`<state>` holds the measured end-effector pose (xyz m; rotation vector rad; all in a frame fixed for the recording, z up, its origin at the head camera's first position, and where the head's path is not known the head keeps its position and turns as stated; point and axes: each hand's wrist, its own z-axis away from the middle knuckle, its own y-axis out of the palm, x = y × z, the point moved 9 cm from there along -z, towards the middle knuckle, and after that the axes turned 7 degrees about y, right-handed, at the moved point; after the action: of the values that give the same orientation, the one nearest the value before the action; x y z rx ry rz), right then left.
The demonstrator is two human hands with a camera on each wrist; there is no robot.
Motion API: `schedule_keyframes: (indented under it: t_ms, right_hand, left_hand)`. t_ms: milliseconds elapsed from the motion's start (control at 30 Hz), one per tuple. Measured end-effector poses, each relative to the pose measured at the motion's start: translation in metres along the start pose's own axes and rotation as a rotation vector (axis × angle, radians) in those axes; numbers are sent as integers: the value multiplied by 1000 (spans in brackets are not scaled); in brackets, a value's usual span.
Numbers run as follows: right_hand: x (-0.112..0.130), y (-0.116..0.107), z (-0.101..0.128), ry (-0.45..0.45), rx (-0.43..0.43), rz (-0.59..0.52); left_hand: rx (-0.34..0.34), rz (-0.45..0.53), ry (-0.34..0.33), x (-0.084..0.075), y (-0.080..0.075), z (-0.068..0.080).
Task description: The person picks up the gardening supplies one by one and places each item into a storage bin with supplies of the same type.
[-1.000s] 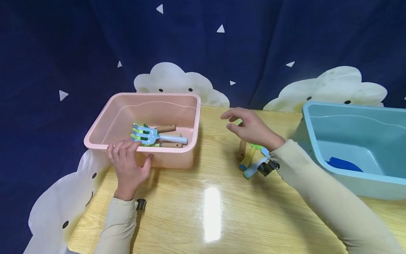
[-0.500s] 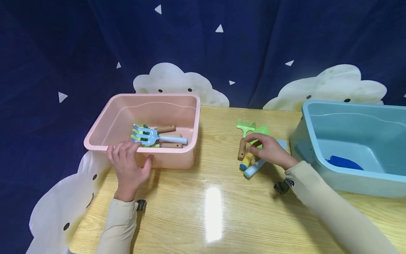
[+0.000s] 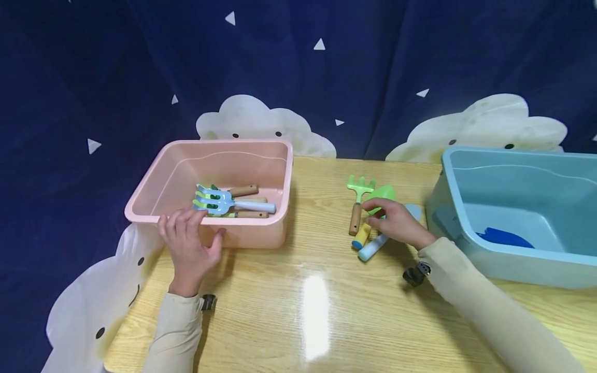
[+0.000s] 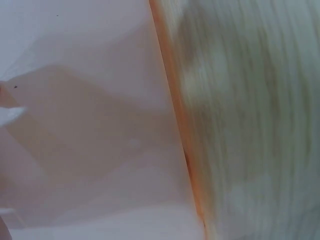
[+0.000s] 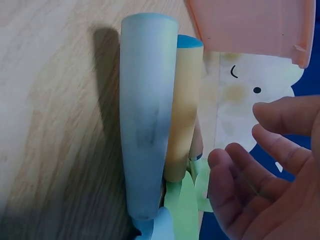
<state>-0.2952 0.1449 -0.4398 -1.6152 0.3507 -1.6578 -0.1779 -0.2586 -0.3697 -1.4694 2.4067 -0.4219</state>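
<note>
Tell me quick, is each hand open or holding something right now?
Left hand: holding the pink tub by its near rim.
Right hand: open, holding nothing, near the light blue handle.

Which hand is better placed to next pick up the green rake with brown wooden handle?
Probably the right hand: it holds nothing and is beside this rake, while the left hand grips the rim of the pink plastic tub.

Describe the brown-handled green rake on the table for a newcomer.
On the wooden table, find the gap between the pink plastic tub and light-blue plastic tub. Nearest the pink one lies the green rake; its brown handle differs from the neighbouring yellow handle and pale-blue handle.
</note>
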Motion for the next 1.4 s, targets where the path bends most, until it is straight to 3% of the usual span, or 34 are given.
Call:
schedule_keyframes:
  t_ms: [267, 367, 500, 667, 867, 1167, 1400]
  right_hand:
    - [1, 13, -11, -34, -17, 75]
    - [2, 17, -14, -14, -50, 160]
    - [1, 19, -19, 54, -99, 296]
    - [-4, 20, -25, 146, -105, 353]
    - [-6, 22, -32, 186, -116, 358]
    - [-9, 23, -41, 251, -94, 279]
    - [-20, 25, -42, 366, -64, 223]
  left_hand:
    - [13, 2, -10, 0, 1, 4]
    - [21, 3, -17, 0, 0, 5]
    - [22, -2, -26, 1, -1, 6]
    - [22, -6, -24, 0, 0, 5]
    - [26, 0, -19, -1, 0, 4]
    - [11, -4, -12, 0, -2, 2]
    - [-4, -3, -5, 0, 0, 1]
